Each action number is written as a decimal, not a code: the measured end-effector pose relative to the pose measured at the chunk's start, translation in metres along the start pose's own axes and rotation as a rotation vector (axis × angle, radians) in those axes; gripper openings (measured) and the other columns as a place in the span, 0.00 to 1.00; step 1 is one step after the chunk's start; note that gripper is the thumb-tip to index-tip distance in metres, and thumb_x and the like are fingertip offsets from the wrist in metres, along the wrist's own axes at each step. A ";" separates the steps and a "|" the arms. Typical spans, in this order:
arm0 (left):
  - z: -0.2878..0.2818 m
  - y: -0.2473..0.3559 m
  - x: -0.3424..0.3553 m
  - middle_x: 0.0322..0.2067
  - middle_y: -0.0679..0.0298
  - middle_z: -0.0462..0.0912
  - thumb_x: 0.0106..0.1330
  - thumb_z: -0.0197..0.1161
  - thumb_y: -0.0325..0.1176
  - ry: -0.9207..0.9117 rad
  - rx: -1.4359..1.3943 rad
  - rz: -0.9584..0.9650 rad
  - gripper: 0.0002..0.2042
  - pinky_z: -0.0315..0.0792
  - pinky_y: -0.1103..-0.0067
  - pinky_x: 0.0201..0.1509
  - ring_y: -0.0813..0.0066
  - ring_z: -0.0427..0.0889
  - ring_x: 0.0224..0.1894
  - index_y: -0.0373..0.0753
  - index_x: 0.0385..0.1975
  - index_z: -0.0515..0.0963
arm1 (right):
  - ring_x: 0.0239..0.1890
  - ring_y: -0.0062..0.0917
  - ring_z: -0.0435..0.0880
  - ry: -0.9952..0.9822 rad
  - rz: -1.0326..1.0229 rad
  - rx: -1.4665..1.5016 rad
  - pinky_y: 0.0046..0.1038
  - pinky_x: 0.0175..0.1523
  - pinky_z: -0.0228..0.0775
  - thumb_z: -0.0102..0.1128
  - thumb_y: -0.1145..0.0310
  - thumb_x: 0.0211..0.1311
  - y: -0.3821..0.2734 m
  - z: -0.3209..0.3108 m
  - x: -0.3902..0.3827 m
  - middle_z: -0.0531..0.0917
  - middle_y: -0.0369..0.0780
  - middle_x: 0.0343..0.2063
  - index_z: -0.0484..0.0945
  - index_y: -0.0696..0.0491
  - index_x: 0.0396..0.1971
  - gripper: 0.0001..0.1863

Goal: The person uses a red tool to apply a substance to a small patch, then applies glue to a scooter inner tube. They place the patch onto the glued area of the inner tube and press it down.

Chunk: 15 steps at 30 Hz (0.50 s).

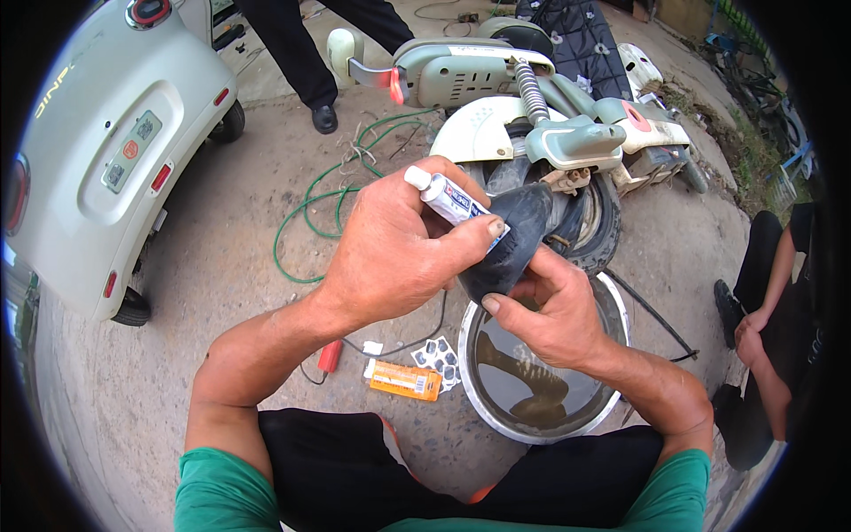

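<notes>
My left hand (394, 248) grips a small white tube with a white cap (446, 197), its lower end pressed against a black rubber inner tube (512, 239). My right hand (550, 310) holds the folded inner tube from below, fingers wrapped around it. Both hands hover over a round metal basin (612, 306) of dark water on the ground. The inner tube runs back toward the wheel (596, 222) of a pale green scooter lying on its side.
A small orange box (403, 379), a sheet of black patches (439, 356) and a red-handled tool (329, 356) lie on the concrete. A green hose (312, 208) coils behind. A cream vehicle (115, 151) stands left. One person stands far back (301, 53); another crouches right (780, 301).
</notes>
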<state>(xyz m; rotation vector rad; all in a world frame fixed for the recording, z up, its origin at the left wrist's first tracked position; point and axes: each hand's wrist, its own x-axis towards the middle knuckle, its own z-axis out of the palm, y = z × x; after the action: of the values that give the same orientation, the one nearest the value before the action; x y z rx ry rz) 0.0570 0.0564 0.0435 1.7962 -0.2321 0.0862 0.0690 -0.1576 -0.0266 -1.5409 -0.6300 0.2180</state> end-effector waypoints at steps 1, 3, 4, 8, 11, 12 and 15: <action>0.003 0.004 -0.003 0.28 0.65 0.84 0.68 0.73 0.30 -0.026 0.011 -0.028 0.11 0.73 0.85 0.23 0.85 0.80 0.21 0.33 0.43 0.80 | 0.43 0.21 0.86 -0.005 -0.005 -0.022 0.25 0.49 0.85 0.69 0.79 0.61 0.000 0.001 0.000 0.82 0.40 0.45 0.81 0.62 0.52 0.18; 0.006 0.014 -0.006 0.27 0.65 0.84 0.68 0.73 0.30 -0.063 0.024 -0.011 0.11 0.73 0.85 0.22 0.85 0.80 0.21 0.33 0.43 0.80 | 0.43 0.22 0.87 -0.011 -0.016 -0.066 0.25 0.49 0.85 0.69 0.79 0.61 -0.003 0.000 0.000 0.81 0.41 0.45 0.82 0.63 0.51 0.18; 0.006 0.015 -0.007 0.27 0.65 0.84 0.68 0.73 0.30 -0.082 0.031 -0.002 0.11 0.73 0.85 0.22 0.85 0.80 0.21 0.32 0.44 0.81 | 0.43 0.22 0.87 -0.009 -0.013 -0.062 0.25 0.48 0.85 0.69 0.79 0.61 -0.002 0.000 0.000 0.81 0.41 0.45 0.82 0.63 0.51 0.18; -0.007 0.022 -0.008 0.26 0.65 0.83 0.68 0.71 0.28 -0.028 -0.063 0.055 0.10 0.71 0.85 0.21 0.85 0.79 0.20 0.31 0.44 0.80 | 0.43 0.22 0.87 -0.002 -0.019 -0.052 0.24 0.48 0.85 0.70 0.79 0.60 -0.003 -0.002 0.000 0.81 0.41 0.45 0.81 0.63 0.51 0.18; -0.013 0.024 -0.006 0.24 0.65 0.82 0.69 0.71 0.29 0.007 -0.069 0.057 0.10 0.71 0.85 0.20 0.85 0.78 0.20 0.31 0.44 0.80 | 0.43 0.22 0.86 -0.004 -0.017 -0.062 0.24 0.48 0.85 0.69 0.79 0.60 -0.001 -0.004 -0.001 0.82 0.41 0.44 0.81 0.63 0.51 0.19; -0.015 0.023 -0.005 0.24 0.65 0.82 0.69 0.71 0.29 0.024 -0.060 0.058 0.10 0.70 0.85 0.20 0.85 0.78 0.20 0.31 0.44 0.80 | 0.43 0.22 0.86 -0.007 -0.014 -0.066 0.24 0.48 0.85 0.69 0.79 0.60 0.000 -0.004 -0.001 0.82 0.41 0.44 0.81 0.63 0.51 0.19; -0.022 0.022 -0.004 0.25 0.64 0.83 0.68 0.72 0.30 0.034 -0.026 0.083 0.11 0.70 0.85 0.21 0.84 0.78 0.20 0.31 0.43 0.81 | 0.41 0.20 0.85 -0.004 -0.044 -0.044 0.24 0.46 0.83 0.69 0.79 0.60 0.002 -0.006 0.000 0.82 0.40 0.44 0.81 0.63 0.53 0.20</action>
<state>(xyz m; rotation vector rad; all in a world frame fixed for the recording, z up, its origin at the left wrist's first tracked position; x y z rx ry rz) 0.0502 0.0733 0.0688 1.7575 -0.2821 0.1716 0.0731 -0.1625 -0.0281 -1.5675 -0.6750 0.1744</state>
